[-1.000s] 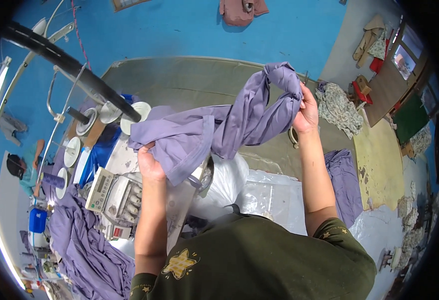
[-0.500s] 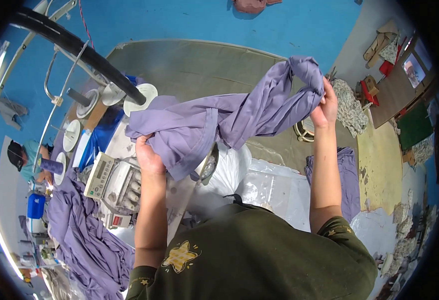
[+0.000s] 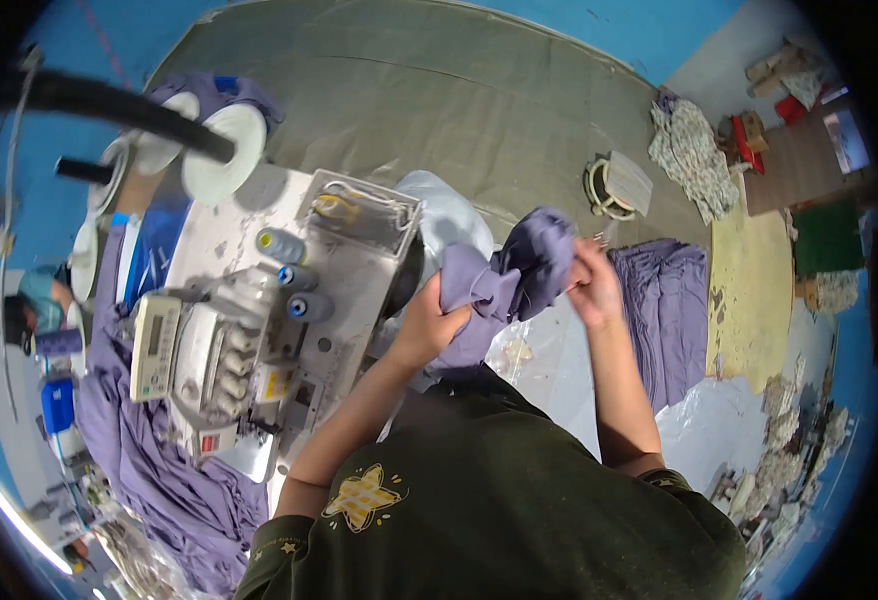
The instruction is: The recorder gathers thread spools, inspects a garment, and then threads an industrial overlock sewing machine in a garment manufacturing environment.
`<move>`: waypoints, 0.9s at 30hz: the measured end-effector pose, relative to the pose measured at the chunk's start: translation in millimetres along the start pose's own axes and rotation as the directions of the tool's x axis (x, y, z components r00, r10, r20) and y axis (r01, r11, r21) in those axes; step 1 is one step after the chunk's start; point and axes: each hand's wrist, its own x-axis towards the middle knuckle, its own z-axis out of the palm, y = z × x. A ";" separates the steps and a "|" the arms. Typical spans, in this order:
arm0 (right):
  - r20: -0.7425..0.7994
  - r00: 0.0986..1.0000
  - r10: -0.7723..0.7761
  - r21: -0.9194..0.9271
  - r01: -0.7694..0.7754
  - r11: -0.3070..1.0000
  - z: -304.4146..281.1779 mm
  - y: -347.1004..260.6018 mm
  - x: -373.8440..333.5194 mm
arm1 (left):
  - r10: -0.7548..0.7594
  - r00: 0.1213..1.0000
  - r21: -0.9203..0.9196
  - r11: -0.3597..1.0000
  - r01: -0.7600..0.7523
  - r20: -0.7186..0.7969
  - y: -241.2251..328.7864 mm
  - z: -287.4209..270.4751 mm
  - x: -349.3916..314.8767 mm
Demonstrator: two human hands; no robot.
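Note:
A bunched purple cloth (image 3: 479, 290) hangs in front of my body, between my two hands. My left hand (image 3: 427, 325) is closed round its left side, thumb on top. At the cloth's right end, my right hand (image 3: 596, 285) has its fingers bent and pinched against the fabric; the fingertips are partly hidden. Just left of my left forearm stands a white overlock sewing machine (image 3: 229, 370) with a control panel (image 3: 155, 345). Blue-topped thread spools (image 3: 309, 306) sit on its table beside a clear tray (image 3: 364, 215).
A pile of folded purple fabric (image 3: 664, 320) lies to the right on pale sheeting. More purple cloth (image 3: 149, 450) drapes left of the machine. A round stool-like frame (image 3: 609, 190) stands ahead. Dark thread-stand poles (image 3: 109, 110) cross the upper left. Another person (image 3: 39, 300) is at far left.
Both hands have come down and closer together, gathering the stretched-out cloth into a bunch. The cloth has moved right, away from the machine, and the view has turned to the right.

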 end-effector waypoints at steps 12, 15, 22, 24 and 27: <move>0.088 0.985 0.148 -0.359 -0.108 0.927 19.1 86.7 -52.7 | -0.274 0.952 -0.086 0.954 0.287 0.138 -14.7 12.5 5.1; 0.158 0.986 0.048 -0.365 0.013 0.931 37.8 77.0 -72.2 | -0.230 0.971 0.010 0.973 0.230 0.059 -16.6 6.8 -1.1; 0.215 0.971 -0.100 -0.482 0.194 0.855 55.7 62.8 -93.4 | -0.231 0.968 -0.165 0.955 0.246 0.101 -16.9 -5.3 -14.1; 0.168 0.948 -0.271 -0.511 0.318 0.799 53.2 56.3 -94.8 | -0.254 0.961 -0.366 0.889 0.275 0.107 -5.1 -6.0 -19.2; 0.151 0.959 -0.238 -0.683 0.275 0.677 59.5 44.5 -98.2 | -0.270 0.951 -0.487 0.817 0.309 0.150 11.1 -9.5 -27.0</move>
